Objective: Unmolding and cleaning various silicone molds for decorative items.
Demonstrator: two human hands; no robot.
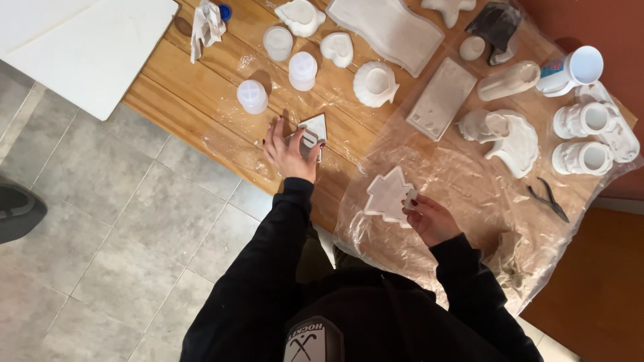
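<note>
My left hand [287, 153] rests on a small white house-shaped mould [312, 130] lying on the wooden table [194, 100], fingers spread over its left side. My right hand [429, 218] grips the lower right edge of a flat white tree-shaped piece [388, 194], held just above the clear plastic sheet [463, 181] covering the table's right part. Both sleeves are black.
Many white plaster moulds and casts fill the table: round cups [252, 95], a heart [337, 49], a shell dish [376, 83], a rectangular tray [441, 98], a wavy tray [389, 27]. Pliers [549, 198] lie at right. A white board [80, 47] sits at upper left. Grey tiled floor [121, 255] lies below.
</note>
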